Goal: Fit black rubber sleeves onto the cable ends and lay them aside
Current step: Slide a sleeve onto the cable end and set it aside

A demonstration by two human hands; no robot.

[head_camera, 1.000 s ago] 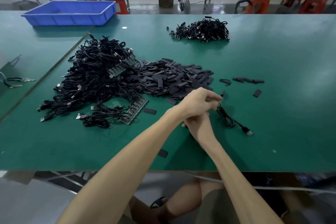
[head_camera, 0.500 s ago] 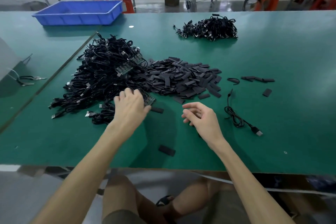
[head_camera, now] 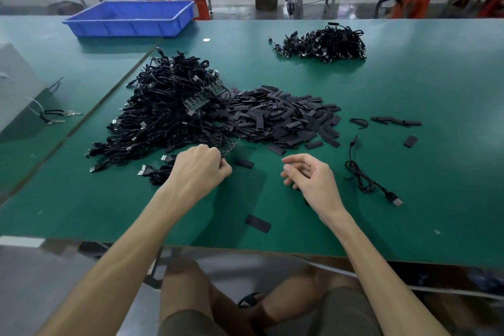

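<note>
So I'm at the grab-the-next-cable stage. My left hand (head_camera: 200, 169) is at the near edge of the cable tangle (head_camera: 169, 106), which sits left of centre on the worktop (head_camera: 436, 144). The fingers are curled tight and pinching what looks like one strand, though the back of the hand hides exactly which. My right hand (head_camera: 311, 177) hovers toward the front edge, fingers loose and half curled, holding nothing.

The heap of rubber sleeves (head_camera: 283, 120) is mid-worktop, touching the tangle's right side. One stray sleeve (head_camera: 244, 163) lies just beside my left fingertips and another (head_camera: 257, 223) sits near the front edge. A single cable (head_camera: 365, 177) lies by itself toward the right edge. I can't tell if its end is sleeved. There's a smaller cable pile (head_camera: 324, 45) near the far edge, which I reckon is the finished lot.

What worries me:
- That tangle is properly knotted. If I yank one strand, half the heap could come with it.
- There are little circuit boards (head_camera: 196, 102) buried in there, and a loop could snag on one.
- Dragged cables could sweep the sleeve by my fingers, or knock the front one off the edge.
- If the tangle shifts right it'll bury the sleeve heap, and picking from it gets slower.

I'd tease the strand out slowly and use the right hand to pin down the rest.
</note>
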